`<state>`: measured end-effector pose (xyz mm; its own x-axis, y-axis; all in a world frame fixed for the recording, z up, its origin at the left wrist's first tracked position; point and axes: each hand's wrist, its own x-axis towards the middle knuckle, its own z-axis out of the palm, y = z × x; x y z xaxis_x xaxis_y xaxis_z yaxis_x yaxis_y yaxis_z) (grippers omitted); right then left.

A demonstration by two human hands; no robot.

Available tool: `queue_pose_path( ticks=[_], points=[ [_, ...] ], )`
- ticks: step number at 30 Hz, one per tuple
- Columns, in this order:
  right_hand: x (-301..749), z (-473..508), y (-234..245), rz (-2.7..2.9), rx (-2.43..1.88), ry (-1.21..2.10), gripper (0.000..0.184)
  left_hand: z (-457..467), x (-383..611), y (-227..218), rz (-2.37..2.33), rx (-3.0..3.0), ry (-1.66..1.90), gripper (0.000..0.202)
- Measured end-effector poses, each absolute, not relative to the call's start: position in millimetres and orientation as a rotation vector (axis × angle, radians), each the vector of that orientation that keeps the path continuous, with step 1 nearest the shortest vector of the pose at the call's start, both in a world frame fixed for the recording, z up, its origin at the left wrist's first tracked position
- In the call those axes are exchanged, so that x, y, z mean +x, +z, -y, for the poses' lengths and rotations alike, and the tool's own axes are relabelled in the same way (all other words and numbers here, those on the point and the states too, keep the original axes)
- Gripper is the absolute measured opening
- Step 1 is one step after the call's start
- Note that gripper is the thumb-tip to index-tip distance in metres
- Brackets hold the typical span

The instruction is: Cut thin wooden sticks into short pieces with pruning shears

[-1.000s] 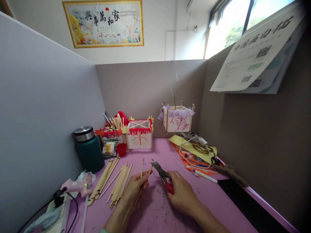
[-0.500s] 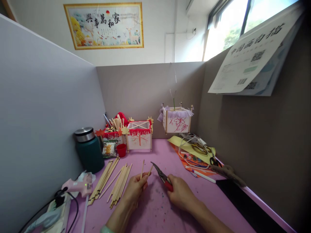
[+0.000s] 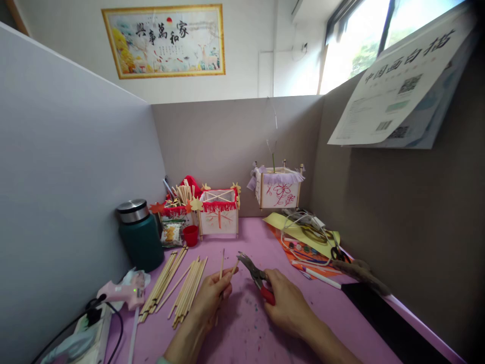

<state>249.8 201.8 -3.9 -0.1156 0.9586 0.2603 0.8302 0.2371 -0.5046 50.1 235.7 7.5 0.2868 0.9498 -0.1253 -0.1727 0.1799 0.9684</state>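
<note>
Between the fingers and thumb of my left hand [image 3: 212, 294] are two thin wooden sticks [image 3: 222, 263], pointing up and away from me. My right hand [image 3: 288, 303] is wrapped round the red handles of a pair of pliers [image 3: 254, 273]. The pliers' jaws look slightly parted and are close to the tip of the right-hand stick; whether they touch it I cannot tell. Left of my left hand lies a loose pile of wooden sticks [image 3: 190, 290], with a row of dark-marked sticks [image 3: 161, 285] beyond it.
A teal flask [image 3: 140, 237] and a pink glue gun [image 3: 123, 293] stand at the left. Toward the back are a red cup [image 3: 190, 235], a red-fringed lantern frame [image 3: 219, 220] and a hanging purple-fringed lantern [image 3: 280, 189]. Scissors [image 3: 339, 254], cable and paper clutter the right.
The pliers have turned a little in my right hand, and their jaws now show a small gap near the stick's tip. My left hand keeps its hold on the sticks.
</note>
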Motion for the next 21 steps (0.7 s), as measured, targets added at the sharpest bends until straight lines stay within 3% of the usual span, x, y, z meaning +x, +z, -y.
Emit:
queue_pose_path(
  ticks=[9, 21],
  points=[
    [252.3, -205.0, -1.2, 2.033, -1.612, 0.308, 0.025, -234.8, 53.1, 8.8, -0.927, 1.115, 1.035, 0.075],
    [244.6, -209.3, -2.5, 2.039, -1.754, 0.208, 0.024, -238.3, 56.9, 3.2, -1.018, 1.12, 1.058, 0.07]
  ],
)
